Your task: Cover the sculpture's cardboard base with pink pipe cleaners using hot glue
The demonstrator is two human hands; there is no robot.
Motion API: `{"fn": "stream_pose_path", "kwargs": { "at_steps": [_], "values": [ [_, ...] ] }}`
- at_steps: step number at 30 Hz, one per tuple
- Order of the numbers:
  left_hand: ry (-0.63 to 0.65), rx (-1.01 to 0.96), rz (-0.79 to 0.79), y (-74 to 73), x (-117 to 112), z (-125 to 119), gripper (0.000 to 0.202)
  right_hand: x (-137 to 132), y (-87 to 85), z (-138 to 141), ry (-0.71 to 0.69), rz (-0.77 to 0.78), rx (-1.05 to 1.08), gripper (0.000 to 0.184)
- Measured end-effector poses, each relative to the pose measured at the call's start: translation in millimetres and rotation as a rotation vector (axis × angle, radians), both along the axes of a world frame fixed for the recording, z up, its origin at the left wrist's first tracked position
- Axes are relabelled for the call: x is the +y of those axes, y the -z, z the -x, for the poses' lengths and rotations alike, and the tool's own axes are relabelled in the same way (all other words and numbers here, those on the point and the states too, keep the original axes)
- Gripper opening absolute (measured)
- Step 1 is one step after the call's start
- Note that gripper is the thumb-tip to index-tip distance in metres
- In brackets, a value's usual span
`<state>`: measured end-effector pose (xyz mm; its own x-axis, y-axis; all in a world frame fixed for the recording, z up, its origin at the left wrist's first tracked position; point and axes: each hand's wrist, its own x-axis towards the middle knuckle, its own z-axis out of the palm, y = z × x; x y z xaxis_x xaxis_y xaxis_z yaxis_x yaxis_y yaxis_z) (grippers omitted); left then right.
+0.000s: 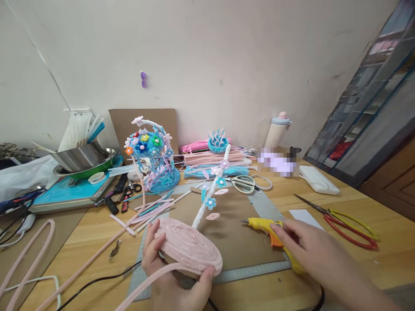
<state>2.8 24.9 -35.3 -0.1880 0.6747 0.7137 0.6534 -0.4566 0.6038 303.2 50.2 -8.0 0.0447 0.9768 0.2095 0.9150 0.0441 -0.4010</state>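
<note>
My left hand (168,272) is closed around a pink disc base (189,246) made of wound pipe cleaner. A white stem with blue and pink flowers (212,190) rises from the base. A long pink pipe cleaner (142,287) trails from under the base toward me. My right hand (308,250) lies over the handle of a yellow hot glue gun (264,224) on the table, its fingers curled and slightly blurred. The gun's nozzle points left, toward the stem.
A finished blue flower craft (152,160) stands behind, with stacked pipe cleaners (214,164) beside it. White-handled scissors (248,183) lie mid-table and red and yellow scissors (340,220) at right. A steel bowl (81,157) and a cutting mat (259,203) are nearby. A black cable (97,280) crosses the near left.
</note>
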Motion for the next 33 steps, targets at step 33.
{"fn": "stream_pose_path", "kwargs": {
  "at_steps": [33],
  "values": [
    [-0.170, 0.227, 0.177, -29.2, -1.0, -18.0, 0.116, -12.0, -19.4, -13.7, -0.248, 0.537, 1.980, 0.025]
  ]
}}
